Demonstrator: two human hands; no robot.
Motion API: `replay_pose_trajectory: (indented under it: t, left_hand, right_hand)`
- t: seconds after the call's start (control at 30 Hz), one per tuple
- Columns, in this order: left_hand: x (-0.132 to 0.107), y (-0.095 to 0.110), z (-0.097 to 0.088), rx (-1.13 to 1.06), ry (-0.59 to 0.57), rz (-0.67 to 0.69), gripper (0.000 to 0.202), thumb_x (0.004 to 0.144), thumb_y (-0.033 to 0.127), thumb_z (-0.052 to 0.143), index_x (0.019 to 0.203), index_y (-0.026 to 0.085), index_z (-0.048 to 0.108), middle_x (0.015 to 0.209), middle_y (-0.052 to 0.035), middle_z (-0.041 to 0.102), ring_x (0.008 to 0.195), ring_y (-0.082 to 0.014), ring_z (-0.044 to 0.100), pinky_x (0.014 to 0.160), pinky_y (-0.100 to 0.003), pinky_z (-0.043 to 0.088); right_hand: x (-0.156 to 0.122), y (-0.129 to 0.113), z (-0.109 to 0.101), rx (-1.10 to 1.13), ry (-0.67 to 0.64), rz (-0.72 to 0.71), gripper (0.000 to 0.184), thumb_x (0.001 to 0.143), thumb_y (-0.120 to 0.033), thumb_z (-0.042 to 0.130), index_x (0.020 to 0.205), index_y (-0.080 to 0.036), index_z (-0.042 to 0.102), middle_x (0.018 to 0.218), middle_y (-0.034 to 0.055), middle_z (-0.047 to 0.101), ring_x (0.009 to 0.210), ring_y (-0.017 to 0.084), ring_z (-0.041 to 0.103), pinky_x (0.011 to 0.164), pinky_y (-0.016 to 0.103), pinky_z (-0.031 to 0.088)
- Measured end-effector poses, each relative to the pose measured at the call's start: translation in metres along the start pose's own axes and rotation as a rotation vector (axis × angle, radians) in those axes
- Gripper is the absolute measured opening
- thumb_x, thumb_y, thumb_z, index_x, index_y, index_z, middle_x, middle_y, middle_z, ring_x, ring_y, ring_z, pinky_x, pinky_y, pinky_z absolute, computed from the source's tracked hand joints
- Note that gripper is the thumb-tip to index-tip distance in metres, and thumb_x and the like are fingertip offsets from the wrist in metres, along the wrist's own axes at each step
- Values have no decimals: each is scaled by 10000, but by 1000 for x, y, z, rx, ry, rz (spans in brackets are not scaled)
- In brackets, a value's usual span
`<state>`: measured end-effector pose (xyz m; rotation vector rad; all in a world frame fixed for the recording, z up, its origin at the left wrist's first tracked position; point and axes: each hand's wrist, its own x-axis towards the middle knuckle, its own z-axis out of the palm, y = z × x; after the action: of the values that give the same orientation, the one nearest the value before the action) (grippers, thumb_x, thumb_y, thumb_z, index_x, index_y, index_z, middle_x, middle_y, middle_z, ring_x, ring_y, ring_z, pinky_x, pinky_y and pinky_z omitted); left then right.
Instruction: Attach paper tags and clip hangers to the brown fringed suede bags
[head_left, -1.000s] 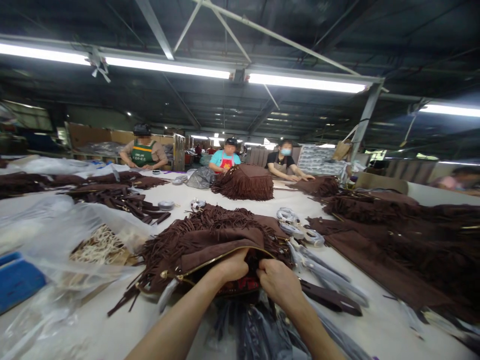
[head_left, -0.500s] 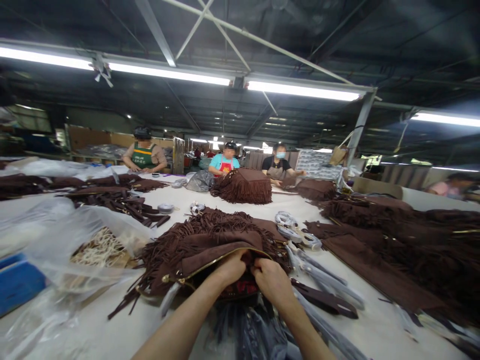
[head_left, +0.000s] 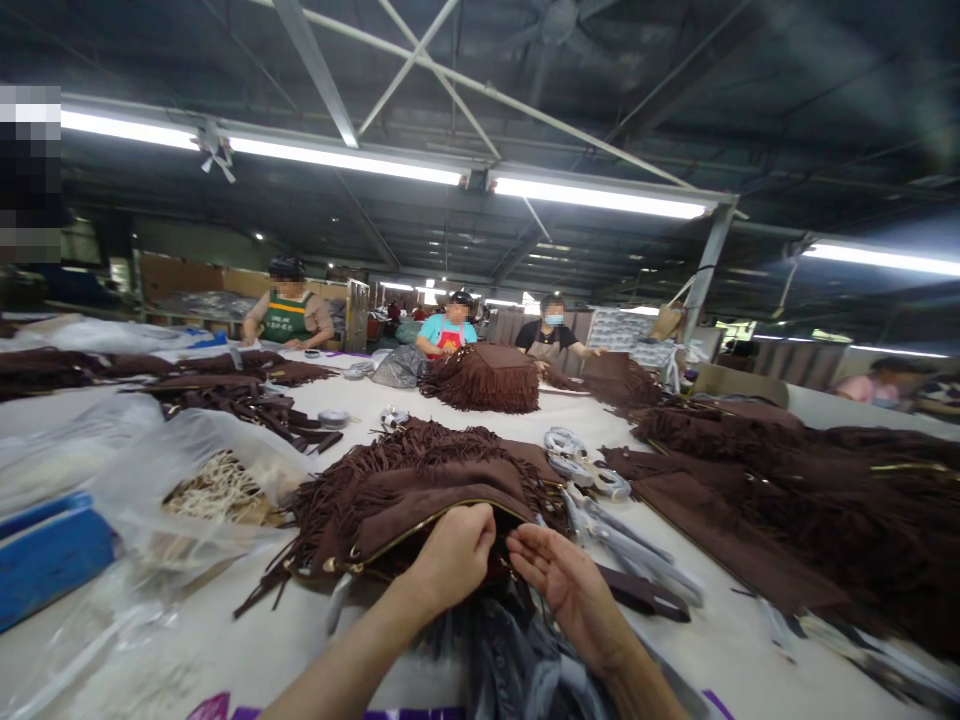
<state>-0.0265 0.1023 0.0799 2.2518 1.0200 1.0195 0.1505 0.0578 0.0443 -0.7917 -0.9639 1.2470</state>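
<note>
A dark brown fringed bag (head_left: pixel 442 500) lies on the table before me, its zipped mouth gaping toward me. My left hand (head_left: pixel 456 558) is closed at that mouth, fingers curled; what they grip, if anything, is hidden. Beside it my right hand (head_left: pixel 551 575) has its palm turned up and fingers stretched out, their tips at the right end of the opening. A gold zipper (head_left: pixel 427 522) edges the mouth, and a wrapped pull hangs from its left end. Dark plastic wrap (head_left: pixel 510 655) lies below the bag, under my wrists.
At left are a plastic bag of pale cords (head_left: pixel 221 488) and a blue bin (head_left: pixel 56 555). Wrapped straps (head_left: pixel 630 550) lie right of the bag. More brown bags (head_left: pixel 750 520) cover the table's right side; a fringed stack (head_left: pixel 487 378) stands ahead. Several co-workers stand beyond.
My right hand has opened from a fist and turned its palm up. My left hand has drawn back a little out of the bag's mouth. The view has shifted slightly.
</note>
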Motion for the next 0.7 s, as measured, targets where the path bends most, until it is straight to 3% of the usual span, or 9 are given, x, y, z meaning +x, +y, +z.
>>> replay_pose_trajectory:
  t: [0.1,0.23,0.3,0.43,0.6,0.7]
  left_hand:
    - [-11,8,6,-280,19,2,137,869,199,440,746,190,499,667,-3,590,616,-140,537,621,-244,412]
    - [-14,3,24,-667,25,-86,109,838,271,504,769,187,496,627,34,543,544,-110,508,537,-211,385]
    - [-13,0,33,-731,64,-112,95,771,250,554,730,180,505,599,46,514,527,-100,493,517,-205,374]
    - [-12,-2,44,-831,106,-219,113,677,241,578,752,157,575,556,37,548,471,-100,484,479,-213,387]
    - [-17,0,44,-926,100,-276,102,630,223,598,704,154,582,522,29,559,460,-109,505,486,-221,417]
    - [-21,-1,42,-882,81,-259,66,656,203,565,678,149,595,528,27,541,479,-106,497,495,-212,398]
  right_hand:
    - [-1,2,0,82,-6,-32,406,660,-456,838,935,-168,752,1018,121,745,1000,247,686,909,359,539]
    - [3,9,-4,-128,106,-126,354,640,-448,855,827,-167,747,736,42,728,650,175,689,591,271,584]
    - [5,12,-4,-162,135,-150,402,647,-492,835,874,-175,735,676,17,699,575,166,660,478,245,546]
    - [5,20,-7,-187,149,-185,415,684,-530,792,904,-194,689,653,-8,668,504,152,622,425,239,509]
    - [0,39,-21,-357,118,-247,332,826,-535,660,897,-211,655,540,-62,554,363,90,484,365,196,387]
    - [-4,42,-25,-521,86,-256,312,858,-519,624,865,-209,657,562,-46,555,400,100,491,390,208,387]
